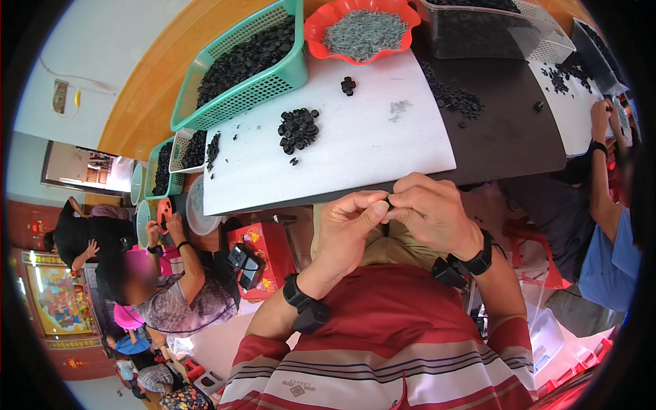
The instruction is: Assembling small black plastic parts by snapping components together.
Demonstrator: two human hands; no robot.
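Note:
My left hand [347, 229] and my right hand [435, 213] meet just off the near edge of the table, over my lap. Between their fingertips they pinch a small black part [390, 201], mostly covered by the fingers. Its exact kind is too small to make out. Beyond them, a white sheet [369, 147] covers the tabletop. A heap of small black plastic parts [298, 130] lies on it, with a small cluster of black pieces [348, 86] farther back.
A green basket [263, 90] full of black parts stands back left, beside a red scalloped bowl [316, 35] of thin metal pins. A clear bin [478, 37] is at back right. Loose black pieces [461, 102] lie on the dark tabletop. People work on both sides.

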